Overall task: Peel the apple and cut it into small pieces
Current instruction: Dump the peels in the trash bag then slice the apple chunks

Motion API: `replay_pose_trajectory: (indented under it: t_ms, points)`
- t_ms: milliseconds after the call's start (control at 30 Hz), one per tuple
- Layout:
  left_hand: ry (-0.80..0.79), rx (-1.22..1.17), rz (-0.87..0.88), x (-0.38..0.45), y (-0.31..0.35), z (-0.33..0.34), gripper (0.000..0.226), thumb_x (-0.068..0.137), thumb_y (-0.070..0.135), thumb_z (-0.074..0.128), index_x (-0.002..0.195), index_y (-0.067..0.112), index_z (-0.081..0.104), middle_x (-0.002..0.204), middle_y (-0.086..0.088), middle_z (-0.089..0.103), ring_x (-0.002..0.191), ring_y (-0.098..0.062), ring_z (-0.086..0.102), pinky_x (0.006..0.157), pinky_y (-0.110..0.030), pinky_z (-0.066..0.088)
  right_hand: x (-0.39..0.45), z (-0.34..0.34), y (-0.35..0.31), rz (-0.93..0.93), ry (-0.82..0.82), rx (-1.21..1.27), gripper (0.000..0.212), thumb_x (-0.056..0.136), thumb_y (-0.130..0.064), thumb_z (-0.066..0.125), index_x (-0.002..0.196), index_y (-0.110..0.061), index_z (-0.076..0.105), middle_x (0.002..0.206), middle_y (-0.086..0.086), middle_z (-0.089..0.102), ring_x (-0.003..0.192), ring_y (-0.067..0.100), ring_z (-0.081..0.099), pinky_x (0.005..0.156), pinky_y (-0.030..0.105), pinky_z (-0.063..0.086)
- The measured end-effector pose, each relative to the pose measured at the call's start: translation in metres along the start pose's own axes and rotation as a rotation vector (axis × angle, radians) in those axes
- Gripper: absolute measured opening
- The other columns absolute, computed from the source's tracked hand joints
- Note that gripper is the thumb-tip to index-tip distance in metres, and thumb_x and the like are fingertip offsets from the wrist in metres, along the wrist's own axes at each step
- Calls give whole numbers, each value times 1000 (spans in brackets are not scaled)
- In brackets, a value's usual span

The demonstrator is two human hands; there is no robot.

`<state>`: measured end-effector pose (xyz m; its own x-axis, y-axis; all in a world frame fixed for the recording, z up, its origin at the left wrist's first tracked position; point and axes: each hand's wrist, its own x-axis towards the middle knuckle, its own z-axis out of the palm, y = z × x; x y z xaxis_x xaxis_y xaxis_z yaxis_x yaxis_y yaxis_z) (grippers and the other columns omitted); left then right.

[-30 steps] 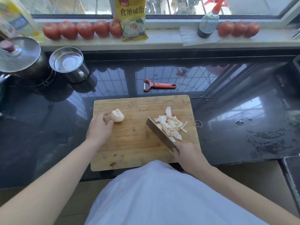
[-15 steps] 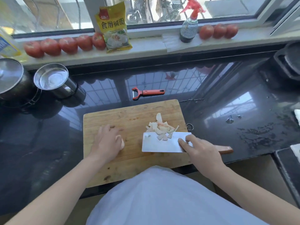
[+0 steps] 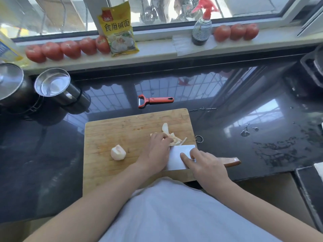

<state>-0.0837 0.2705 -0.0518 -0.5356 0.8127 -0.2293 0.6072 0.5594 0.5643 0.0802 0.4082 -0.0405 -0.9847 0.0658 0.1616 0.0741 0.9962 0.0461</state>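
One peeled apple chunk (image 3: pixel 118 152) sits alone on the left half of the cutting board (image 3: pixel 125 128), uncovered now that the left hand (image 3: pixel 155 151), which cupped it half a second ago, has crossed to the pile of cut apple pieces (image 3: pixel 172 135) near the board's right edge. Its fingers curl over the pieces beside the cleaver (image 3: pixel 181 157); whether they pinch any I cannot tell. That blade lies flat at the board's near right corner as before, its wooden handle jutting out over the dark counter (image 3: pixel 244 105). On it the right hand (image 3: pixel 208 165) presses straight fingers (image 3: pixel 185 158). Behind the board lies a red peeler (image 3: pixel 154 100), apart from it. Further right, the counter shows wet patches (image 3: pixel 277 151).
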Motion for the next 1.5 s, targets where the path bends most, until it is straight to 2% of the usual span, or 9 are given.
replay_pose_trajectory:
  t_ms: [100, 233, 433, 533, 667, 833, 1100, 1267, 1500]
  points:
    - [170, -86, 35, -13, 9, -8, 35, 87, -10, 54, 108, 11, 74, 111, -3, 64, 106, -24, 52, 93, -33, 43, -2, -5, 14, -28, -18, 15, 46, 69, 4, 38, 98, -16, 67, 75, 3, 47, 49, 19, 37, 44, 30, 30]
    - [69, -13, -167, -36, 13, -8, 35, 82, -9, 46, 98, 13, 68, 104, 0, 62, 100, -24, 53, 74, -29, 32, -7, -7, 32, -74, -40, 63, 54, 56, 5, 52, 103, -14, 70, 80, 5, 50, 49, 19, 39, 49, 29, 24]
    - [-35, -217, -335, -20, 9, -10, 52, 97, -1, 36, 136, 21, 63, 144, 1, 56, 132, -22, 49, 110, -29, 37, -18, -15, 33, -20, -157, 142, 55, 53, 4, 60, 104, -15, 69, 86, 6, 48, 49, 20, 37, 49, 27, 23]
    - [114, -405, -445, -19, -10, -43, 50, 100, -1, 39, 133, 24, 66, 141, 7, 59, 124, -11, 54, 101, -17, 40, -17, -20, 22, 113, -285, 247, 49, 50, 0, 71, 93, -22, 69, 81, 1, 48, 46, 19, 29, 41, 23, 21]
    - [399, -339, -597, -50, -74, -85, 34, 102, 9, 45, 117, 29, 68, 122, 9, 69, 115, -16, 61, 95, -34, 47, -17, -21, -12, 321, -409, 453, 32, 78, -11, 70, 101, -34, 68, 81, -6, 45, 61, 24, 55, 52, 32, 46]
    - [154, -230, -739, -72, -123, -65, 50, 99, 47, 59, 141, 19, 52, 141, -3, 51, 114, -24, 54, 86, -38, 42, -12, -26, -70, 701, -487, 628, 24, 93, -22, 51, 69, -24, 51, 72, -6, 53, 69, 19, 58, 66, 39, 50]
    - [91, -90, -264, -69, -117, -25, 28, 104, 17, 52, 130, 24, 60, 123, -1, 52, 116, -25, 43, 89, -35, 40, 6, -34, -138, 1007, -377, 716, 25, 94, -24, 52, 71, -13, 55, 73, 4, 62, 70, 23, 60, 64, 39, 50]
    - [253, 194, -10, -88, -145, -35, 44, 78, -14, 71, 115, 10, 69, 93, -4, 47, 89, -24, 44, 60, -36, 44, 8, -38, -150, 997, -371, 696, 25, 95, -24, 54, 73, -14, 56, 74, 2, 61, 70, 20, 61, 67, 40, 53]
    - [130, 253, 275, -121, -158, -33, 28, 84, -1, 75, 110, 7, 66, 99, -6, 49, 84, -24, 48, 60, -40, 50, 20, -34, -158, 927, -389, 691, 25, 95, -22, 54, 72, -12, 55, 79, -2, 54, 69, 21, 60, 66, 42, 52]
